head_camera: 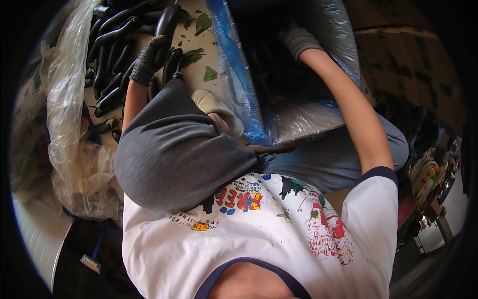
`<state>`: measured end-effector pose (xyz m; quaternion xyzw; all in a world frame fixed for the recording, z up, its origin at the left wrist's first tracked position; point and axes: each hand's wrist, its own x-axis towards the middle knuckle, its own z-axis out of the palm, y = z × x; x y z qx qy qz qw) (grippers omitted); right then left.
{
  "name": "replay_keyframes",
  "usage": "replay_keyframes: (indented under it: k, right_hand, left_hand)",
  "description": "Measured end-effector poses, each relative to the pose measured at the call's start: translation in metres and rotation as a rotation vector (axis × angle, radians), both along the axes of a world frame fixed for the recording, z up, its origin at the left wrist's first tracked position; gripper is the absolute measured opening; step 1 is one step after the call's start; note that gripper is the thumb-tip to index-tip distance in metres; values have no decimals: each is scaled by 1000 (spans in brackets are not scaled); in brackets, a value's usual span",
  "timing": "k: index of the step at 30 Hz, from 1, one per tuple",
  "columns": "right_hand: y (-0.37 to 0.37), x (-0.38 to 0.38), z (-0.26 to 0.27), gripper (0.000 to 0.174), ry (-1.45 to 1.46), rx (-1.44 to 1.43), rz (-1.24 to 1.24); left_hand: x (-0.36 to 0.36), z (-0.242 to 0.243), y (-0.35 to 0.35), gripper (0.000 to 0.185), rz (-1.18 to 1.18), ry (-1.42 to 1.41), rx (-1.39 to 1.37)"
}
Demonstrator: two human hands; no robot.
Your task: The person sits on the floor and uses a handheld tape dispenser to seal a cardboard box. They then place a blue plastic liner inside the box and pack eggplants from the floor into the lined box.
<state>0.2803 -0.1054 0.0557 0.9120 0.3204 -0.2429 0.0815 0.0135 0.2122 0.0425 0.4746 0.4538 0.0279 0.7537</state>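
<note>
My left hand [146, 61], in a dark grey glove, is closed around a long dark purple eggplant [167, 23] at the upper left. Beneath and beside it lie many more eggplants [114, 56] in a loose pile. My right hand [300, 39], in a lighter grey glove, reaches into a cardboard box [298, 121] lined with clear and blue plastic film [233, 71]. Deep shadow in the box hides its fingers, so whether they hold anything does not show. Dark eggplants [267, 71] are faintly visible inside.
Crumpled clear plastic sheeting [69, 112] borders the pile on the left. Torn green leaves [203, 24] are scattered over the pale surface [198, 74]. My slippered foot [220, 108] rests between pile and box. Brown cardboard [403, 56] stands at the right.
</note>
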Motion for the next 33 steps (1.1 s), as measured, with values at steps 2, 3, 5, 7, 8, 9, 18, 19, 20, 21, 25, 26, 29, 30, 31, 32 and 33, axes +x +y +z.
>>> replay_keyframes:
  k: [2, 3, 5, 7, 8, 9, 18, 19, 20, 21, 25, 26, 29, 30, 31, 32, 33]
  right_hand:
    - [5, -6, 1, 39, -203, -79, 150]
    - [7, -7, 7, 38, -199, -71, 127]
    - [12, -9, 26, 35, -193, -52, 83]
    - [17, -9, 57, 35, -120, 10, 116]
    - [16, -6, 76, 35, -63, 97, 167]
    - [10, -7, 96, 38, 25, 469, 111]
    - [-50, -52, 269, 64, 939, 780, -668]
    - [-49, -53, 271, 70, 752, 555, -726]
    - [-47, -61, 266, 82, 661, 490, -707]
    - [-39, -59, 253, 92, 718, 331, -485]
    - [9, -60, 119, 89, 412, 46, -91]
    - [11, -71, 83, 82, 88, 9, 185]
    - [6, -69, 29, 87, 320, -80, 9]
    - [0, -69, 23, 87, 311, -19, 73]
    - [-5, -64, 24, 87, 384, -3, -18]
    - [-9, -60, 27, 81, 477, -22, -43]
    - [-11, -55, 31, 76, 514, 49, -83]
  left_hand:
    - [1, 27, -14, 46, -113, -138, -25]
    - [1, 42, -21, 48, -183, -211, -19]
    - [3, 75, -32, 50, -352, -336, -32]
    - [8, 104, -52, 52, -283, -402, 89]
    - [12, 119, -57, 49, -309, -438, 137]
    - [18, 134, -64, 46, -334, -471, 181]
    - [82, 195, -114, 25, -1208, -663, 1579]
    - [86, 189, -118, 22, -1174, -660, 1554]
    - [90, 182, -123, 18, -1224, -588, 1513]
    - [93, 173, -126, 15, -1276, -502, 1477]
    - [103, 143, -132, 11, -1620, -187, 1901]
    - [105, 138, -132, 11, -1677, -95, 1893]
    - [105, 134, -127, 14, -1513, -230, 1892]
    - [103, 134, -125, 17, -1413, -317, 1831]
    - [100, 135, -124, 19, -1355, -320, 1762]
    - [97, 136, -122, 21, -1246, -487, 1780]
    - [95, 136, -122, 23, -1250, -485, 1754]
